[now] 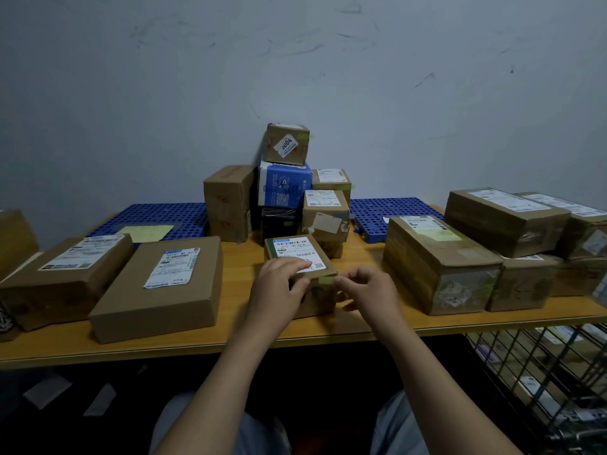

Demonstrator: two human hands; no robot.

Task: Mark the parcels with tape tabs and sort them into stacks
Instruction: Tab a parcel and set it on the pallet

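Two hands meet at the small parcel (295, 254), which sits on the wooden table (359, 257) straight ahead of the person, near its front edge. Left hand (279, 285) clasps the top and near face, fingers bent over the glossy white label. Right hand (369, 290), the nearer one, pinches the green tape tab (326, 280) folded over the near top edge, just left of its fingertips. Squat matte brown cardboard, long side running away from the person

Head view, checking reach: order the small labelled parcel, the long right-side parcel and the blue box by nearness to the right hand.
1. Small labelled parcel, at the right hand.
2. Long parcel, right side.
3. Blue box, rear stack.
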